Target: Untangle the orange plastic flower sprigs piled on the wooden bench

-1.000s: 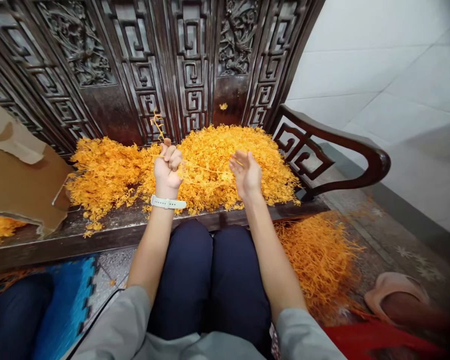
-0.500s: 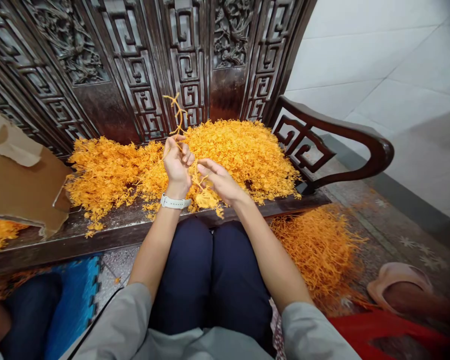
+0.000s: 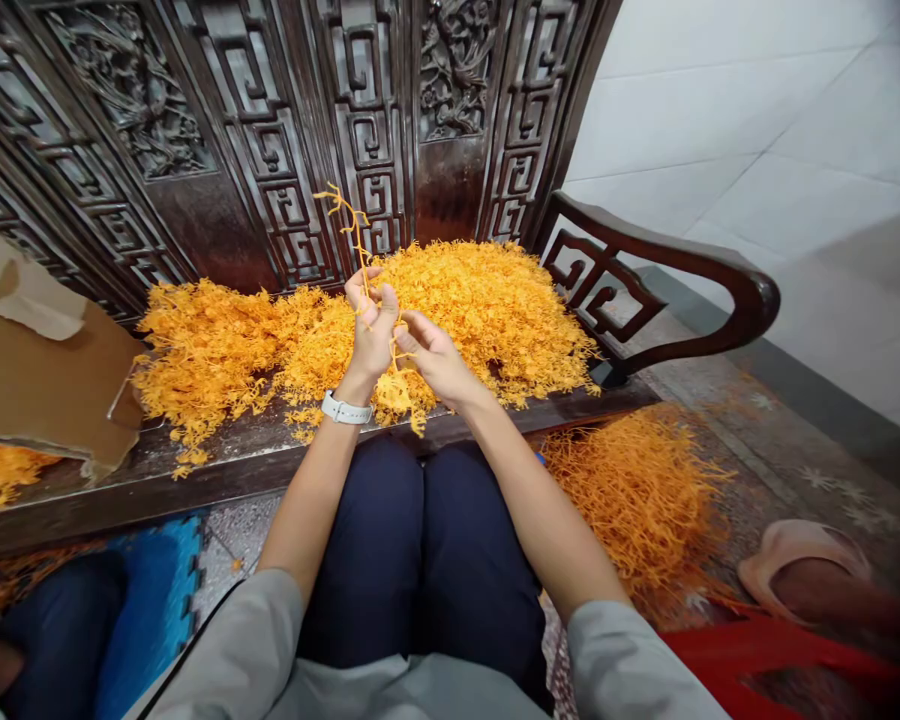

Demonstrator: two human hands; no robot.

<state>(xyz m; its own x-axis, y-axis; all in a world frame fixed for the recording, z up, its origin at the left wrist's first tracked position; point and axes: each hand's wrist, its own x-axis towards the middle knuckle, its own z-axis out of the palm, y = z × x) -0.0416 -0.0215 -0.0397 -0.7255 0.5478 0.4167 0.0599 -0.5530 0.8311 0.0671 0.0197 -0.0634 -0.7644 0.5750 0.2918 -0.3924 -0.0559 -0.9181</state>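
Observation:
My left hand (image 3: 373, 335), with a pale watch on its wrist, is closed round a thin orange branched plastic stem (image 3: 358, 238). The stem's bare upper part, with short side twigs, sticks up above the fingers. Beside it my right hand (image 3: 441, 362) pinches the lower part of the same stem, close to the left fingers. Below both hands hangs a bunch of orange plastic blossoms or leaves (image 3: 396, 393); how it joins the stem is partly hidden by my fingers. Right behind the hands lies a large heap of similar orange pieces (image 3: 487, 300).
The heap rests on a dark carved wooden bench (image 3: 244, 450) with a curved armrest (image 3: 750, 290). A cardboard box (image 3: 45, 370) stands at left. Bare orange stems (image 3: 637, 500) are piled on the floor at right, near another person's shoe (image 3: 787, 560). Another person's knee (image 3: 60, 620) is at lower left.
My left hand has shifted slightly right, nearer my right hand, and turned. The stem stands more upright, and the hanging bunch has swung a little left.

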